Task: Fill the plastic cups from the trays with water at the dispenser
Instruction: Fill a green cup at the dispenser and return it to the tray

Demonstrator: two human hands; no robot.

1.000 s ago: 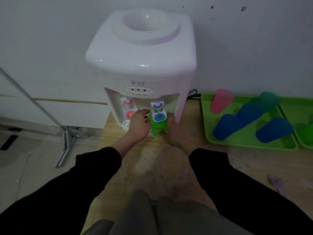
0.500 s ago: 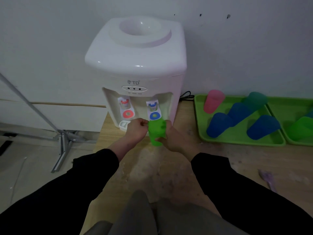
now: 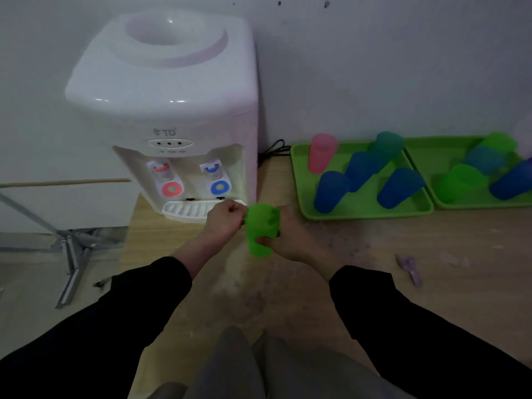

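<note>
Your right hand point(image 3: 290, 240) grips the green cup point(image 3: 262, 230) beside the dispenser's point(image 3: 172, 96) drip tray point(image 3: 187, 210) — contents hidden. Your left hand point(image 3: 223, 224) curls at its rim — pinching or not, unclear. The near tray point(image 3: 368, 216) holds pink, teal and blue cups point(image 3: 400, 187).

A wooden surface point(image 3: 374, 254) bears the dispenser point(image 3: 161, 90), left tray point(image 3: 359, 216), right tray point(image 3: 475, 204).

"TD" — on the white dispenser point(image 3: 161, 90) front
</note>
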